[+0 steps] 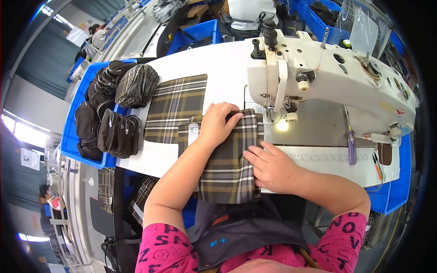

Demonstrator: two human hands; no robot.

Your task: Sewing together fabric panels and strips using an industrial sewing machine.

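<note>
A folded piece of dark plaid fabric [223,170] lies at the front edge of the white sewing table, its lower part hanging over the edge. My left hand [218,123] grips its upper edge, thumb and fingers pinched together on the cloth. Against the fabric's right edge rests my right hand [271,167], its fingers spread over the cloth. The sewing machine's needle area [277,113] stands just beyond the fabric's upper right corner, with a small light glowing there. Another flat plaid panel [180,102] lies behind my left hand.
At left, a blue bin [68,136] holds several black zippered pouches [88,118], with a plaid stack [137,86] beside them. The white sewing machine [327,68] fills the right. A purple-handled screwdriver [351,148], a clear ruler [325,157] and orange-handled snips [378,169] lie below it.
</note>
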